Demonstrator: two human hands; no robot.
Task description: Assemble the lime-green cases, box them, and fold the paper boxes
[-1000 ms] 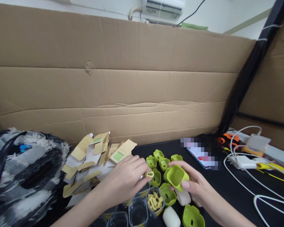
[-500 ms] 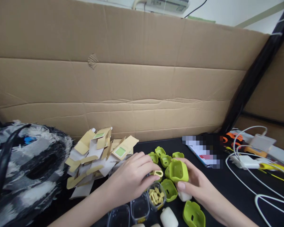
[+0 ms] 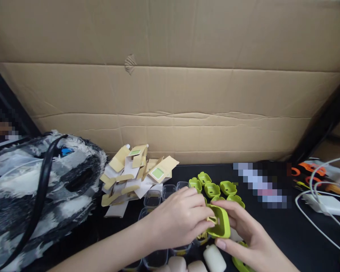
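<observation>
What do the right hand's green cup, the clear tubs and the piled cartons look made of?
Green cup: probably moulded plastic, satin; even colour, soft sheen, though silicone is possible. Clear tubs: likely hard plastic, glossy; see-through walls, bright rims. Piled cartons: apparently thin card, matte; creased flaps.

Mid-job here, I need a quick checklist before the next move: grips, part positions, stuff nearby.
1. Right hand grips the green cup: ok, held between thumb and fingers.
2. Left hand has the yellow clip: ok, pinched at its fingertips.
3. Clip lined up with the cup's opening: ok, it shows in front of the cup's inside.
4. Full view of the clip: not ok, fingers cover part of it.
5. Clip touching the cup: cannot tell.
6. Bag apart from both hands: ok, off to the left.
</observation>
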